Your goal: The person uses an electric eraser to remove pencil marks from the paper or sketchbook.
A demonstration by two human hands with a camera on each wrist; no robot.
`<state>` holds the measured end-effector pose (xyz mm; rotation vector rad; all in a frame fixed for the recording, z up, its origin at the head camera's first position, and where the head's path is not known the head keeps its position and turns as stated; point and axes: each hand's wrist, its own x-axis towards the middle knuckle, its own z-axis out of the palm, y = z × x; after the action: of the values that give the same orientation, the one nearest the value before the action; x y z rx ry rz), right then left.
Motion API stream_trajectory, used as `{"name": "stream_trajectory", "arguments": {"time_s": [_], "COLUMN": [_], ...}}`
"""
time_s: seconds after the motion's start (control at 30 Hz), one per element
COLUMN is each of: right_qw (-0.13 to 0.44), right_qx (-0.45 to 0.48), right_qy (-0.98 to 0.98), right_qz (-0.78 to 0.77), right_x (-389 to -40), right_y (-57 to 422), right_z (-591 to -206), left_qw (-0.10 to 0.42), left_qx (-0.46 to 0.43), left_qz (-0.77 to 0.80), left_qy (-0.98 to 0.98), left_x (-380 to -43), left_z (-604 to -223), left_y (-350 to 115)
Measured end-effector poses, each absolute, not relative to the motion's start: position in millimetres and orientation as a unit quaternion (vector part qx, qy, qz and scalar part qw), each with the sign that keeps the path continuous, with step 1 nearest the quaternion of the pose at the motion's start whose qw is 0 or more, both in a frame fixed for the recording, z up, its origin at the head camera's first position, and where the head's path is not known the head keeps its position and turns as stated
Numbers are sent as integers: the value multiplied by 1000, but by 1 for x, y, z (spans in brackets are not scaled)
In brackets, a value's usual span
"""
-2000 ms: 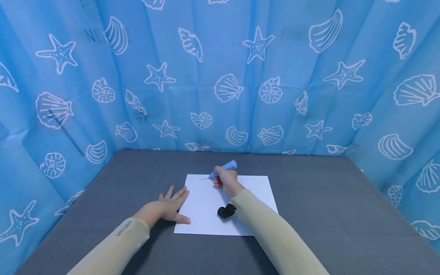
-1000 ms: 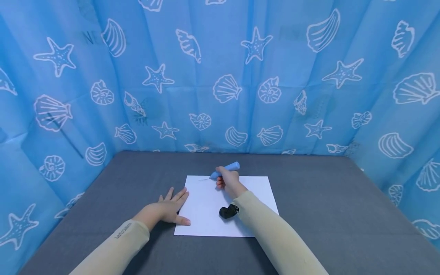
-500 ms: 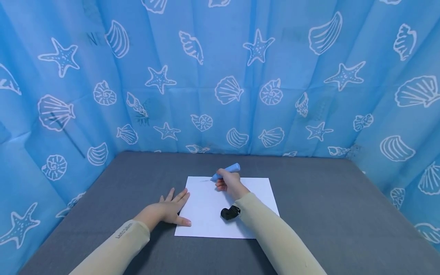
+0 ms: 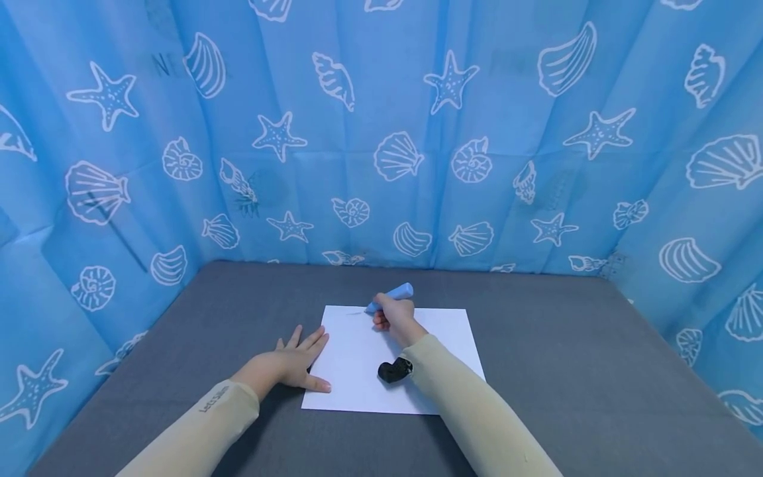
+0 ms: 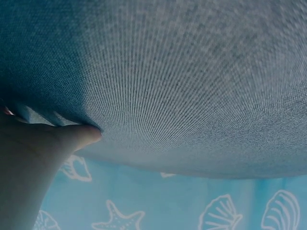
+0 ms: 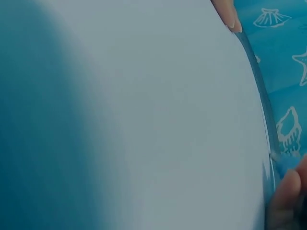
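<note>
A white sheet of paper lies on the grey table. My right hand pinches a light blue marker between thumb and fingers, its tip at the sheet near the far edge. A short faint line runs left from the tip. My left hand lies with fingers spread across the sheet's left edge, the thumb and fingertips on the paper. In the right wrist view, the marker and right fingers show at the right border. The left wrist view shows part of the left hand.
The grey cloth-covered table extends around the paper on all sides. A blue curtain with white shells and starfish hangs behind it and at both sides. A black rounded object sticks out from my right cuff over the paper.
My right hand and the marker have shifted slightly right, then a little back left, with the tip staying close to the faint line. My left hand keeps its place.
</note>
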<state>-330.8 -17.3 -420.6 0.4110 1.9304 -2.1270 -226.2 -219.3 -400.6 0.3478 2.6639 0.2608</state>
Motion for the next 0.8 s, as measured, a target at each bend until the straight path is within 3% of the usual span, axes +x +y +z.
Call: {"name": "stream_trajectory", "arguments": {"time_s": [0.8], "right_qw": [120], "right_qx": [154], "right_qy": [674], "right_qz": [-713], "right_x": [-326], "right_y": [-11], "right_z": [-413], "left_qw": [220], "left_qx": [125], "left_qz": [103], "left_qy": [962], "left_x": [-228], "left_z": [-404], "left_y": [-222]}}
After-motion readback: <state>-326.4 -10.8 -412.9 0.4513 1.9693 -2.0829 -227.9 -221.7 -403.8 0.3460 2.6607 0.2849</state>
